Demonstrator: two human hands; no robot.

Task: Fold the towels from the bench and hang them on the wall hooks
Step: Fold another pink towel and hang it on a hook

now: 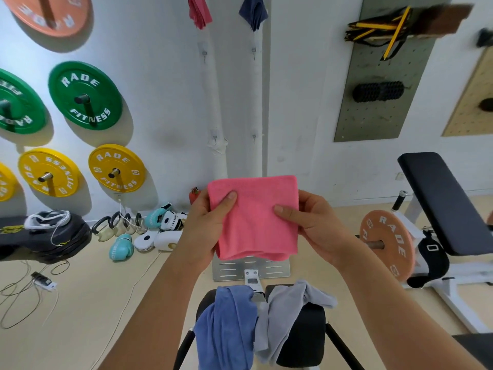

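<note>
Both hands hold a pink towel [254, 217] up in front of the wall, folded into a neat square with its loose edges at the bottom. The left hand [206, 228] pinches its left edge, thumb lying flat on the front and fingers hidden behind; the right hand [316, 225] grips the right edge the same way.

Below them, on the black bench [306, 332], two towels lie unfolded and crumpled — a blue towel [226, 324] on the left, a grey towel [285, 313] just beside it on the right, both draping over the pad's edge.

High on the wall a red towel [199, 12] and a navy towel [253, 12] hang side by side. Beneath them four small hooks [204, 55] stand bare, in two rows.

To the left, plates sit on wall pegs: the green plate [85, 95] and the yellow plate [116, 168] both read "RADE FITNESS". An orange plate [386, 243] at the right, on a second bench's bar, shows "RADE" — the rest of its lettering is turned away. Boxing gloves [121, 247] and kettlebells [117, 225] lie on the floor by the wall.
</note>
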